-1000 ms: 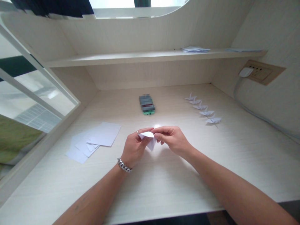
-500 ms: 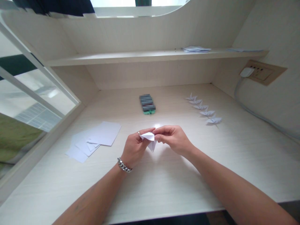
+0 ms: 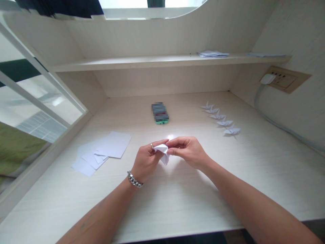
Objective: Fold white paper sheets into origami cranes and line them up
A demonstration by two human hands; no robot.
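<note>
Both hands pinch one folded paper (image 3: pixel 164 151) just above the counter (image 3: pixel 177 189): left hand (image 3: pixel 146 162) and right hand (image 3: pixel 189 151) hide most of it. Loose sheets (image 3: pixel 103 150) left, cranes (image 3: pixel 220 118) far right, blurred phone (image 3: pixel 159 113) beyond.

No legible text anywhere.

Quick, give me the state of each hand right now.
Left hand: closed, pinching the partly folded white paper.
Right hand: closed, pinching the same paper from the other side.
</note>
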